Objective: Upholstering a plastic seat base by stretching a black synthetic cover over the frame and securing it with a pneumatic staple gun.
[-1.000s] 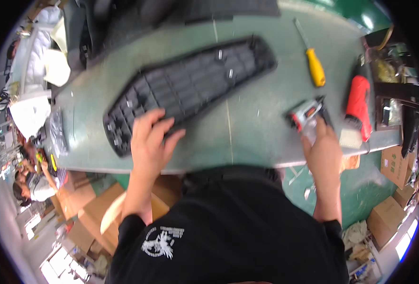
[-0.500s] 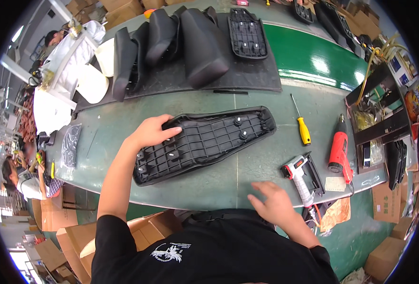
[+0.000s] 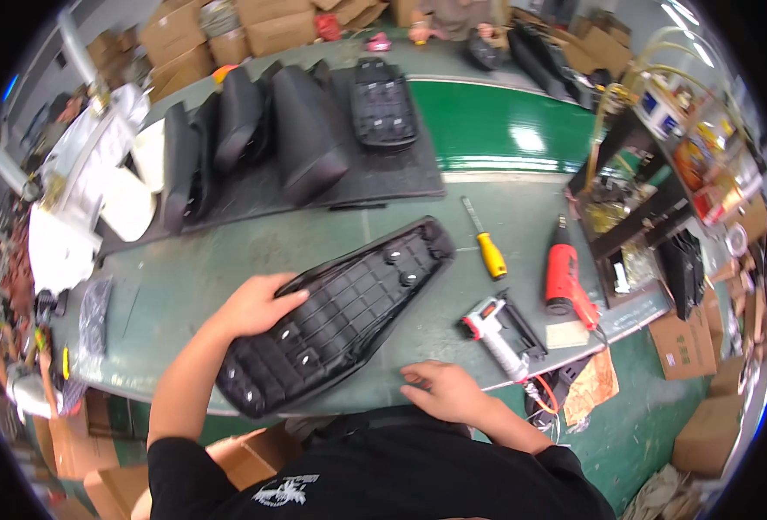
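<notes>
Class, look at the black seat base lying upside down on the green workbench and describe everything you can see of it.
The seat base is a long black moulded shell, seemingly plastic, with its ribbed grid underside facing up and a few small pale fittings showing. It lies diagonally on the green workbench, narrow end toward the yellow-handled screwdriver. The left hand rests on its upper edge; the right hand lies on the bench beside it, apart.

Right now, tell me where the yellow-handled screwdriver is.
In the head view, the yellow-handled screwdriver lies on the green table, right of the black ribbed seat base and left of the red heat gun.
</notes>
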Tool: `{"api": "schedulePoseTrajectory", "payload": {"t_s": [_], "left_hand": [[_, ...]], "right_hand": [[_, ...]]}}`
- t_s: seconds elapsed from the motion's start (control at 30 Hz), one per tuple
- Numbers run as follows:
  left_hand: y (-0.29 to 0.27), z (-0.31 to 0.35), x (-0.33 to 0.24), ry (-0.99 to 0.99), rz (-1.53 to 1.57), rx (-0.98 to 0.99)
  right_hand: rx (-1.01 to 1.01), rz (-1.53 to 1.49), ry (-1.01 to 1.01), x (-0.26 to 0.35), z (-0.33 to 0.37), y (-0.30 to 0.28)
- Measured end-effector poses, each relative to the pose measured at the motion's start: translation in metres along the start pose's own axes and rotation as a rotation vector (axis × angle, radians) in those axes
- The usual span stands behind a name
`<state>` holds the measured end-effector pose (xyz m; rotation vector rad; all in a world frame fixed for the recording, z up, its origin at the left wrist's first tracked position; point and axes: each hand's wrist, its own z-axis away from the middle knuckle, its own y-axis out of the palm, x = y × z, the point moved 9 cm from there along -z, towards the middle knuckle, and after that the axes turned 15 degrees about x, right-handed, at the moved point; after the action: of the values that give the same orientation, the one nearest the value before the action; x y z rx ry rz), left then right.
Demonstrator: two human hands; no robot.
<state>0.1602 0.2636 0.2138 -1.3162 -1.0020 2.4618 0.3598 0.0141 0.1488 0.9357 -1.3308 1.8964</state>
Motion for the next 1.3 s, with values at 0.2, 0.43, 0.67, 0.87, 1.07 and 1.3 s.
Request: {"api": "schedulePoseTrajectory", "payload": {"t_s": [0.2, 0.43, 0.67, 0.87, 1.07, 1.3], "left_hand": [[0.023, 0.01, -0.004, -0.002, 0.45, -0.121], [0.037, -0.002, 0.016, 0.052, 0.786, -0.234], [0.028, -0.007, 0.021, 0.062, 0.917, -0.295], [0.022, -0.013, 0.014, 0.148, 1.102, -0.391], [0.038, -0.049, 0.006, 0.356, 1.435, -0.322], [0.107, -0.097, 0.049, 0.45, 1.723, -0.272]], "right_hand": [[0.029, 0.031, -0.052, 0.002, -0.005, -0.004], [0.022, 0.031, -0.02, -0.009, 0.001, -0.006], [0.058, 0.0, 0.024, -0.009, -0.002, -0.003], [0.091, 0.0, 0.039, -0.003, -0.008, 0.0], [0.111, -0.222, 0.123, -0.004, -0.013, 0.004], [0.288, -0.914, 0.166, -0.028, -0.02, 0.037]]}}
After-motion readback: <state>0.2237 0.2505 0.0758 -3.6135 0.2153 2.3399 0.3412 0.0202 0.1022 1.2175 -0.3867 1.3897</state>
